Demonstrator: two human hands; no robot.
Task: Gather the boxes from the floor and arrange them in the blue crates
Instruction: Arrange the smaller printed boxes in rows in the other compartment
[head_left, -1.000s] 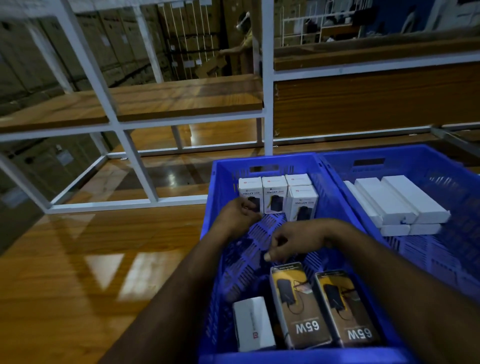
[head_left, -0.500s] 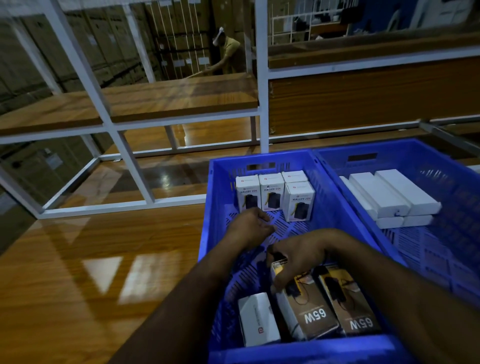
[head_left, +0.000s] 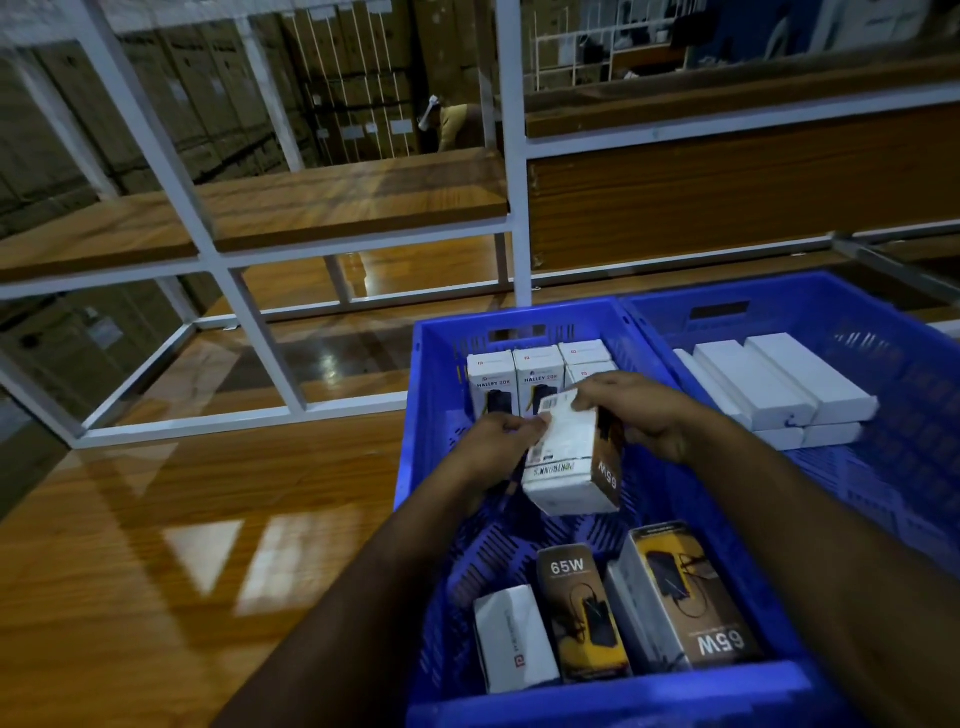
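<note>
left crate: blue, sits on the wooden floor, touching the right crate along its side wall.
left crate, far wall: I see a row of white HALLEY 20K boxes standing upright against it, at least two labels readable, more white boxes at the right end of the row (partly hidden by the hands).
left crate, near wall: white box at the left, a 65W box lying flat just beside it, then a second 65W box tilted, its left edge lifted; a grey box edge shows between those two, can't tell what it is.
held box: another 65W carton, lifted above the middle of the left crate, barcode face up, tilted.
left hand: fingers pinch the held box's left edge.
right hand: fingers curled over the held box's far top edge, gripping it.
right crate: blue; long plain white boxes lie flat, side by side, stacked in two layers near its left wall.
behind crates: white metal rack with wooden shelves.
</note>
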